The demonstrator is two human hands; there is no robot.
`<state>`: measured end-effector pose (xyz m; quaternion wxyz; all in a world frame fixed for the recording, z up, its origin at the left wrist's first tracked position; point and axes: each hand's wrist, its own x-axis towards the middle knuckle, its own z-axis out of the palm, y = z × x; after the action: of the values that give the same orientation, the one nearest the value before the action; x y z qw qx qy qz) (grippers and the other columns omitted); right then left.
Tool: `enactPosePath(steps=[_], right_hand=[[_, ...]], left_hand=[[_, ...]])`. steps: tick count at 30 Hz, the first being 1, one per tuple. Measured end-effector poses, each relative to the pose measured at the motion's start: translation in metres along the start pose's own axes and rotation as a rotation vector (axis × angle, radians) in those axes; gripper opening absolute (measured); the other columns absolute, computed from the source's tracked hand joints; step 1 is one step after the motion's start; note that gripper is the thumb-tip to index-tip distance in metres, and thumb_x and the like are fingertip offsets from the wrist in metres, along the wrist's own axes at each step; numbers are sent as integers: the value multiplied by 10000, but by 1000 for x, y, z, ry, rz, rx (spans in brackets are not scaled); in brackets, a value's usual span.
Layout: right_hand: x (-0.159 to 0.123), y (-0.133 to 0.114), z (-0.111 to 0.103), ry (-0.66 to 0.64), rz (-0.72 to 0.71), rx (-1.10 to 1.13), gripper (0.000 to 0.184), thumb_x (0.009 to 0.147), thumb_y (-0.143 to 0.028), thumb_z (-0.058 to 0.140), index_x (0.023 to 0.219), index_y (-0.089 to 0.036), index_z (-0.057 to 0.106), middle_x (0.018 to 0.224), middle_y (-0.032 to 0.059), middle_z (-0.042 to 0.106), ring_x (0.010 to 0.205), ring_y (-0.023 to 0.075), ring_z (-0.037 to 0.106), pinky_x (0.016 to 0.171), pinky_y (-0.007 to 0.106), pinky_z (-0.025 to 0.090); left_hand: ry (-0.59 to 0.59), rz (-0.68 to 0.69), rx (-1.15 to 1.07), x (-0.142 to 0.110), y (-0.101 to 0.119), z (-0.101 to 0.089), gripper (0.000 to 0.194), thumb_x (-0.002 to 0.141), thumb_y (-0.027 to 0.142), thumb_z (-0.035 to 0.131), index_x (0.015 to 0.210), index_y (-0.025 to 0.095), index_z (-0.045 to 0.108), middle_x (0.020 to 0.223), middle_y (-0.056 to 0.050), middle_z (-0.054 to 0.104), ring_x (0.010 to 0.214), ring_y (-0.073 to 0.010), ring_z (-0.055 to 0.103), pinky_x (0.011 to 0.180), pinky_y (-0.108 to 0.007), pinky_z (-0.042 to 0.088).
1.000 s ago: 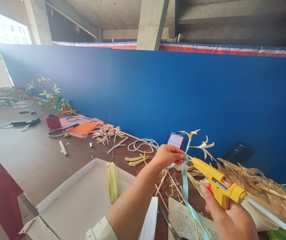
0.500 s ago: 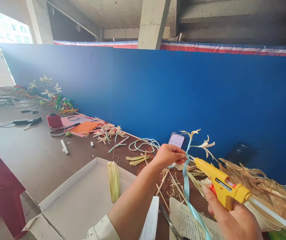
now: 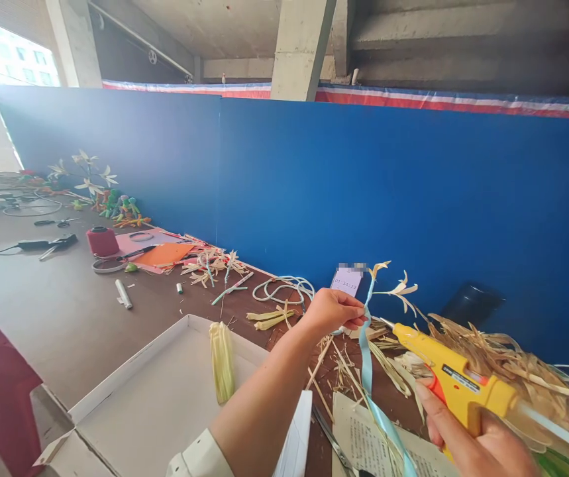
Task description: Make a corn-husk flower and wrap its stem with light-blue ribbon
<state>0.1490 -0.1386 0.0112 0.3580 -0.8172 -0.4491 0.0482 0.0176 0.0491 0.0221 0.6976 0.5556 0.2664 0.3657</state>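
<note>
Yellow glue gun (image 3: 456, 374) (red trigger), pale blue ribbon (image 3: 366, 361), dark brown surface (image 3: 165, 338); the banner (image 3: 438, 103) up top is striped blue, white, red.

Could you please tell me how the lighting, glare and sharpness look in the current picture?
Head view: daylight blows out the upper left and hazes the blue panel there; the concrete ceiling is dim at upper right; the phone's top edge is pixelated; the printed page's text is too small to read.
</note>
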Motion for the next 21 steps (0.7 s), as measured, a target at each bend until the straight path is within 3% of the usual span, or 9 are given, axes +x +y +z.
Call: enactPosePath(steps=[6, 10, 15, 21], right_hand=[[4, -19, 3, 80, -65, 53, 414, 660, -638, 540, 681, -229, 605, 492, 22, 582, 460, 224, 554, 482, 319, 436], [9, -20, 5, 134, -154, 48, 370, 669, -593, 580, 706, -228, 624, 533, 39, 609, 542, 253, 606, 498, 319, 452], [5, -21, 12, 189, -163, 38, 390, 696, -587, 574, 779, -213, 648, 613, 60, 647, 671, 278, 636, 565, 333, 463], [0, -26, 17, 249, -162, 41, 392, 726, -584, 537, 798, -219, 657, 538, 41, 603, 670, 278, 629, 583, 338, 452]], left_hand=[[-22, 0, -7, -4, 3, 1, 60, 692, 145, 692, 738, 117, 666, 618, -8, 656, 561, -88, 610, 593, -219, 524], [-30, 1, -7, -4, 2, 0, 66, 685, 162, 706, 729, 124, 675, 636, -14, 663, 574, -95, 613, 622, -242, 532], [-42, 8, -16, -2, 1, -1, 67, 682, 155, 708, 725, 118, 672, 638, -23, 662, 578, -105, 620, 636, -263, 537], [-34, 9, -17, -3, 2, -1, 34, 701, 134, 682, 723, 114, 665, 632, -24, 660, 574, -107, 624, 624, -263, 539]])
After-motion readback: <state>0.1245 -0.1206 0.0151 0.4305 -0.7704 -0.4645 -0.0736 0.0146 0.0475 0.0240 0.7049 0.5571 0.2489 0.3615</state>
